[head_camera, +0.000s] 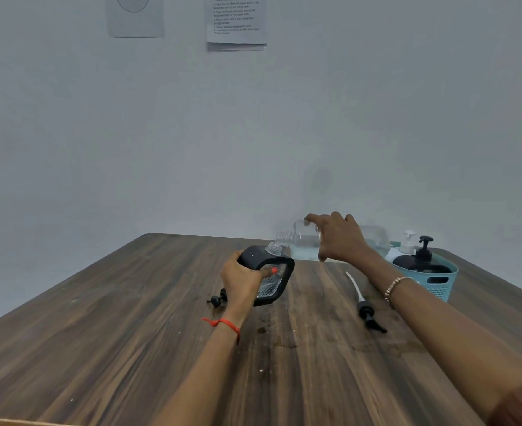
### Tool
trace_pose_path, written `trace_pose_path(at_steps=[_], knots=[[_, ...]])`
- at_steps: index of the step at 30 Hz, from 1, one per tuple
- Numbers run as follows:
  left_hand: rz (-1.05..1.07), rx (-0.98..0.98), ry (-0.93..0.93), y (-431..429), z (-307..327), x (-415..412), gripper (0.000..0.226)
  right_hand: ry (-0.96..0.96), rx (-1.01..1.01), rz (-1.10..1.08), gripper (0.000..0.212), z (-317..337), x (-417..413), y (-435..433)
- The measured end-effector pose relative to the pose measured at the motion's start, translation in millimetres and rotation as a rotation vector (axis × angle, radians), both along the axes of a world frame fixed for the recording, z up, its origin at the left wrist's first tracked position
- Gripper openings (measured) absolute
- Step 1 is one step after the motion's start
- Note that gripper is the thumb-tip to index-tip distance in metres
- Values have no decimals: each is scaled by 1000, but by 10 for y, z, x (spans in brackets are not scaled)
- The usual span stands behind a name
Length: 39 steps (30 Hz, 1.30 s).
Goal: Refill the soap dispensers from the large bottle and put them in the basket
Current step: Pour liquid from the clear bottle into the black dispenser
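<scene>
While mouth to mouth, large bottle [303,239] above tilted dispenser [253,257].

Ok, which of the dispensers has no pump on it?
The black dispenser tilted in the left hand: its clear neck is bare, under the large bottle's mouth. The white-topped dispenser and black-topped dispenser in the blue basket carry pumps.

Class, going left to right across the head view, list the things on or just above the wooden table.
Small black pump head → black soap dispenser with a clear window → loose black pump with a white tube → teal plastic basket. The large clear bottle spans several of these, so it is left out.
</scene>
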<state>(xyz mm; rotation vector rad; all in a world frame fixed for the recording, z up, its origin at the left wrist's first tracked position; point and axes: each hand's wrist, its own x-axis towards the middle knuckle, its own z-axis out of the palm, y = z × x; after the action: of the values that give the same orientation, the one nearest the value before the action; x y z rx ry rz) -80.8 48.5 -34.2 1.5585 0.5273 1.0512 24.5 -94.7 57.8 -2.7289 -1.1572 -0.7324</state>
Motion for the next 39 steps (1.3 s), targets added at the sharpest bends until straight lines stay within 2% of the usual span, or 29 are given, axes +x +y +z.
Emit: trace_pose_path(at_steps=[39], knots=[[-37,-32,-10,-21,-74,-13,53,-19,-38,-16,76,-46,39,-7]])
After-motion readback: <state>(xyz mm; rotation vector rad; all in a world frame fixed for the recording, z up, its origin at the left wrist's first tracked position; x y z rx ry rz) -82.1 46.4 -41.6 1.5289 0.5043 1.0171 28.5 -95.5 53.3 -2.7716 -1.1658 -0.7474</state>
